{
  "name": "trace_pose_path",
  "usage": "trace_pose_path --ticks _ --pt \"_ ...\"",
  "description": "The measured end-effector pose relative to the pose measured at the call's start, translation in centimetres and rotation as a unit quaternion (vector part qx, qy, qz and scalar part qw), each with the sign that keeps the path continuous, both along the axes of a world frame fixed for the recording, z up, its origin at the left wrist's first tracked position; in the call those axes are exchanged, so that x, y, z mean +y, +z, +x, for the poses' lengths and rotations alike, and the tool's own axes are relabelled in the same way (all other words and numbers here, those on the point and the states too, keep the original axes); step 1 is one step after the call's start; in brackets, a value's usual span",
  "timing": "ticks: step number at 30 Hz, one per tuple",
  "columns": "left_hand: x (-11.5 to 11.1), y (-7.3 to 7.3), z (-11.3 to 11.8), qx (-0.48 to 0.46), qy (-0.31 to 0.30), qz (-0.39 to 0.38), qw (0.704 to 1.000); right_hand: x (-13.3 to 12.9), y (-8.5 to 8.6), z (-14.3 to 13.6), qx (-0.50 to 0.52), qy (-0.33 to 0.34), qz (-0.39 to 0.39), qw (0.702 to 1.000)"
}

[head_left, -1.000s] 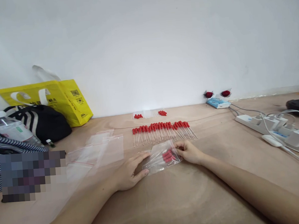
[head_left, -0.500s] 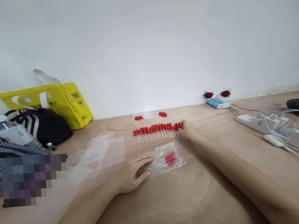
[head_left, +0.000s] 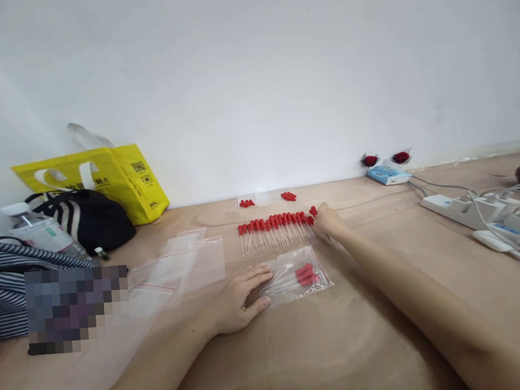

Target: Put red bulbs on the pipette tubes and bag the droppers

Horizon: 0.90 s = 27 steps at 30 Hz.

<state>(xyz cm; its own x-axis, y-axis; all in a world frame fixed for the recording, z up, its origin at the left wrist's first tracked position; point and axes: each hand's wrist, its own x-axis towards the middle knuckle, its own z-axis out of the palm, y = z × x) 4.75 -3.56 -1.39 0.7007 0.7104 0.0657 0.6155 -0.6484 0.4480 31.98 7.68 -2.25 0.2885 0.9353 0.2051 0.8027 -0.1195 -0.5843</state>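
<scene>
My left hand (head_left: 245,303) lies flat on the table with fingers apart. Its fingertips touch the left edge of a clear zip bag (head_left: 284,291), inside which are several thin sticks with red ends (head_left: 308,275). Farther back runs a row of similar red-ended sticks (head_left: 273,221), side by side, their pale thin shafts pointing toward me. At the right end of that row, my right hand (head_left: 328,221) has its fingers closed on a red-ended stick (head_left: 313,211), whose head shows past the fingertips and is raised a little above the others. The fingers partly hide its shaft.
Flat zip bags (head_left: 204,261) lie to the left. At the back are two small heaps of red pieces (head_left: 246,203). A yellow bag (head_left: 148,191), a black bag (head_left: 105,220) and a bottle (head_left: 44,234) stand left. A power strip (head_left: 448,205) with cables lies right.
The red-ended stick at my right fingertips has come up slightly from the row's end. My left hand stays by the zip bag. The whole view has shifted a little.
</scene>
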Motion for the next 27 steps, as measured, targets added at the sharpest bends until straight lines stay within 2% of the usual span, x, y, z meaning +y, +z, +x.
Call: trace_pose_path --ticks 3,5,7,9,13,17,22,27 --pt "0.1 -0.3 -0.2 -0.004 0.006 0.0 1.0 -1.4 0.9 0.7 0.026 0.047 0.043 0.998" --pt "0.2 -0.5 -0.3 -0.005 0.01 0.0 1.0 -2.8 0.8 1.4 0.089 0.101 0.08 0.988" --pt "0.2 -0.5 -0.3 -0.009 0.005 -0.001 1.0 -4.4 0.1 2.1 0.236 0.172 0.12 0.949" --pt "0.3 -0.4 -0.2 -0.01 -0.004 -0.001 1.0 -5.7 -1.0 2.6 0.352 0.201 0.133 0.905" --pt "0.4 -0.2 -0.2 -0.003 -0.021 0.001 1.0 -7.1 -2.8 2.7 0.464 0.15 0.14 0.862" --pt "0.5 -0.3 -0.2 0.003 -0.02 0.01 1.0 -7.7 -3.2 1.9 0.517 0.11 0.134 0.838" --pt "0.3 -0.2 0.0 0.018 -0.011 0.013 1.0 -8.4 -3.2 0.3 0.563 0.113 0.11 0.811" --pt "0.2 -0.2 -0.2 0.033 0.01 0.015 0.999 -8.7 -3.2 -1.0 0.6 0.134 0.05 0.787"
